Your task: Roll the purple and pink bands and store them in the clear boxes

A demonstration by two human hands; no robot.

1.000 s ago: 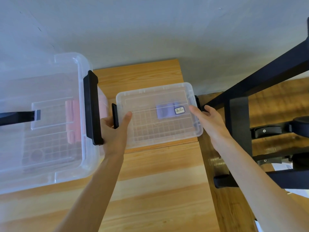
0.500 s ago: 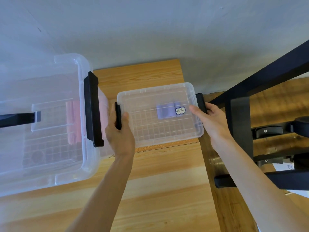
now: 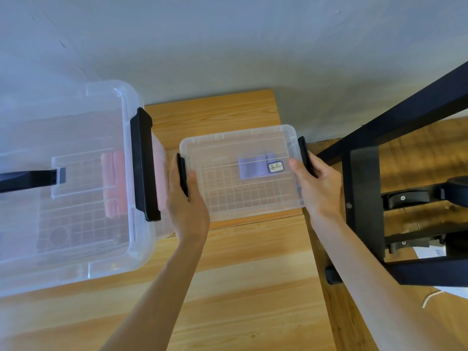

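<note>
Both hands are gripping the small clear box (image 3: 243, 171): left hand (image 3: 187, 206), right hand (image 3: 316, 186), fingers clamping its black latches. Purple band (image 3: 255, 165) is lying inside.

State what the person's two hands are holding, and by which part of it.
Both hands hold the small clear box by its two ends. The left hand grips the black latch on one end; the right hand grips the latch on the other.
</note>
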